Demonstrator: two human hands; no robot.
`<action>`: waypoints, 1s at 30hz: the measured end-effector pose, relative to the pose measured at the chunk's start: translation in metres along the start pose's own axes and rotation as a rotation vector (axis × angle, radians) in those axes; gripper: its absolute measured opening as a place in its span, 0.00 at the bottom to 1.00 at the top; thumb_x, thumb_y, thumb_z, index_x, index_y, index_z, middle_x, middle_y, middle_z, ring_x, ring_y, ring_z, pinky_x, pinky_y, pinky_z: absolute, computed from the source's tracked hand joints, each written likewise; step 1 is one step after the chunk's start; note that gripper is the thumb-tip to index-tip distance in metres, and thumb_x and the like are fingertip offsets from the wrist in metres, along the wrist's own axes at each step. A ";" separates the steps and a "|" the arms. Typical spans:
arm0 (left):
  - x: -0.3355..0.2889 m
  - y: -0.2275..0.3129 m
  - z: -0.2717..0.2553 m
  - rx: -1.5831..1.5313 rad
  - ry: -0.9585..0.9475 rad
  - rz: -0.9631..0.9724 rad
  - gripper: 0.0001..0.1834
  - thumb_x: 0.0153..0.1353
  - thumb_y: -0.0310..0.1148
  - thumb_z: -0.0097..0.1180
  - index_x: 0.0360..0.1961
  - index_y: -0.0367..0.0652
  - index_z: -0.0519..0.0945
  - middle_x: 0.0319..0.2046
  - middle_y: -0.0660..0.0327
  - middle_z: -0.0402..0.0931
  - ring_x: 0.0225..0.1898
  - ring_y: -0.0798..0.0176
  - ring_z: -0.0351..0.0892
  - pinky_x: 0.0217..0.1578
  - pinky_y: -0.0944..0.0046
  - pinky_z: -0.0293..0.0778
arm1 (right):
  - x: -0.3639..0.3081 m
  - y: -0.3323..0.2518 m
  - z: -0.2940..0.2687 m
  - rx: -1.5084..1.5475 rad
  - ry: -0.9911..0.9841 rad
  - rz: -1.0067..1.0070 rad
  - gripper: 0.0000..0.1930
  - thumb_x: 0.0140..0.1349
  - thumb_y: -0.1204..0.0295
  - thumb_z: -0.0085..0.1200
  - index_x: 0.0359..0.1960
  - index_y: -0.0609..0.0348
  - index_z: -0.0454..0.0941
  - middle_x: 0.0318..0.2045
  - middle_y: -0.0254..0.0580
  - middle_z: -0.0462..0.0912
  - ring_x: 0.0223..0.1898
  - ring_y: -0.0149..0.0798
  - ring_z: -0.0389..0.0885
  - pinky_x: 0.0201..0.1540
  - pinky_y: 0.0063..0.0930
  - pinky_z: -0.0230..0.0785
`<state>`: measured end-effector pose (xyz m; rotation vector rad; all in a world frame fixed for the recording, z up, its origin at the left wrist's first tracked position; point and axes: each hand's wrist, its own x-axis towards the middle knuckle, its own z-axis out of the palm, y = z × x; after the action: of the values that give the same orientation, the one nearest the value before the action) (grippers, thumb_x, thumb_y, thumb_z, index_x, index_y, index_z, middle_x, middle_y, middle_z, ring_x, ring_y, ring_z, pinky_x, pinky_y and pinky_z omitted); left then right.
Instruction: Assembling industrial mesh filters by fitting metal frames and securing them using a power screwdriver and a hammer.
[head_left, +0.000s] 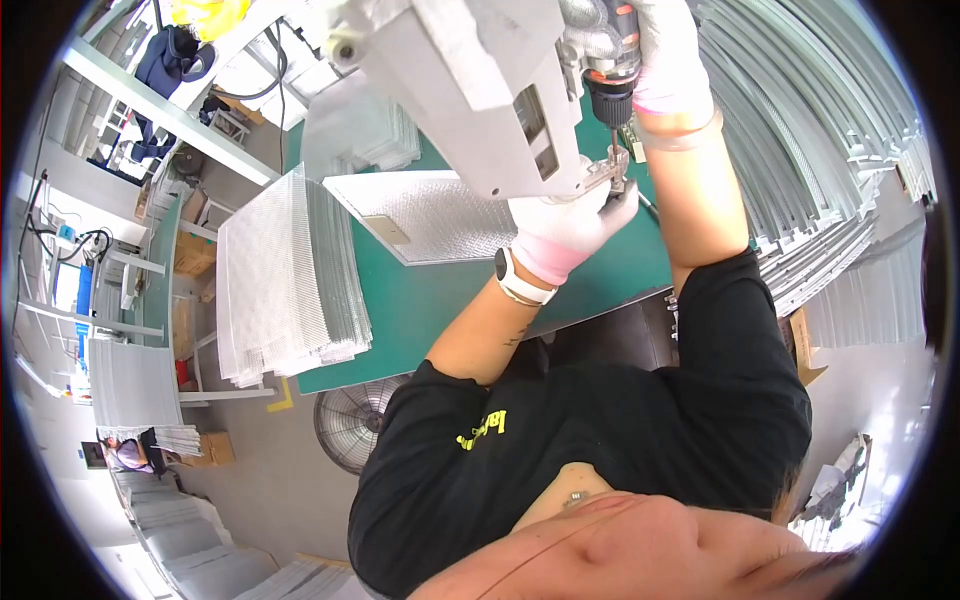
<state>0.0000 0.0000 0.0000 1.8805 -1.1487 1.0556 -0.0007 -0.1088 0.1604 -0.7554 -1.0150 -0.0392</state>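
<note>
My right hand point(678, 62), in a white glove with a pink cuff, is wrapped round a black and orange cordless drill point(612, 80). The drill points down, its bit meeting a small metal fitting point(606, 174) at the tip of a large grey machine head point(480, 95). Gloved too, my left hand point(570, 232) is closed on this fitting from below, thumb raised beside the bit; its far fingers are hidden behind the machine. Left of that hand, a silver textured panel point(450, 220) with a small plate on it lies partly under the machine head.
A green table point(420, 325) carries a tall stack of mesh panels point(285, 285) at left and another stack point(345, 135) farther back. Many long metal strips point(790, 130) fill the right side. A floor fan point(355, 425) stands below the table's near edge.
</note>
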 end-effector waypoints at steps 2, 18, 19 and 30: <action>0.007 0.005 0.009 -0.064 0.073 0.032 0.16 0.45 0.37 0.70 0.37 0.49 0.85 0.20 0.69 0.79 0.19 0.62 0.77 0.25 0.59 0.69 | 0.015 -0.014 -0.045 0.218 -0.108 -0.036 0.29 0.70 0.62 0.52 0.68 0.63 0.63 0.25 0.32 0.71 0.18 0.24 0.66 0.18 0.15 0.55; 0.000 -0.003 -0.011 -0.306 0.014 0.013 0.10 0.52 0.25 0.49 0.33 0.40 0.82 0.33 0.54 0.81 0.31 0.46 0.78 0.39 0.50 0.73 | -0.054 -0.013 -0.028 -0.058 0.373 -0.007 0.19 0.69 0.58 0.53 0.53 0.58 0.73 0.24 0.32 0.73 0.18 0.28 0.67 0.22 0.18 0.61; 0.002 -0.002 -0.014 -0.253 -0.014 0.025 0.10 0.52 0.26 0.50 0.32 0.40 0.82 0.33 0.54 0.81 0.30 0.46 0.78 0.38 0.51 0.73 | -0.038 -0.020 -0.017 -0.154 0.483 -0.106 0.19 0.70 0.59 0.53 0.54 0.59 0.73 0.24 0.32 0.73 0.19 0.27 0.67 0.22 0.18 0.61; -0.013 -0.006 -0.012 -0.268 0.025 0.060 0.10 0.51 0.27 0.51 0.35 0.42 0.81 0.31 0.57 0.79 0.32 0.47 0.76 0.36 0.50 0.70 | -0.051 -0.006 0.004 -0.200 0.593 -0.049 0.19 0.71 0.60 0.50 0.58 0.54 0.69 0.27 0.33 0.74 0.21 0.28 0.70 0.22 0.21 0.63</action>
<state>-0.0014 0.0173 -0.0073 1.6281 -1.2713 0.9050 -0.0339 -0.1265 0.1253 -0.8330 -0.4661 -0.3899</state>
